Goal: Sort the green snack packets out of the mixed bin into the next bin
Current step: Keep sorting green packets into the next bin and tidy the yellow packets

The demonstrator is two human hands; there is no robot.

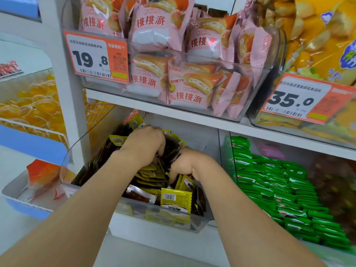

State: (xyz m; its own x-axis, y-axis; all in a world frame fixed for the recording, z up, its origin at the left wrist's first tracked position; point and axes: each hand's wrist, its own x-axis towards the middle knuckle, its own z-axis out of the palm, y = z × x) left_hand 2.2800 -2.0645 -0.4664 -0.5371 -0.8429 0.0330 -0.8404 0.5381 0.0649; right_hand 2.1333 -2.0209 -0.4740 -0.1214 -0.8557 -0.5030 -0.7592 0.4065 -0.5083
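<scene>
Hands both buried in the mixed bin (134,208), full of yellow packets (176,199) and dark ones. Left hand (146,145) is toward the bin's back, fingers curled down into the pile. Right hand (189,164) is near its middle, fingertips dug among the yellow ones. Can't tell if either actually grips anything. Green snack packets (279,187) sit piled in the next bin (227,149), just right of it.

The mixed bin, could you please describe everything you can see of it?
The mixed bin is a clear plastic tub with rounded corners, on a lower shelf, left of the bin of green packets. It is heaped with yellow packets and dark ones. The left hand and right hand dig into the heap; no green packet shows inside.
</scene>
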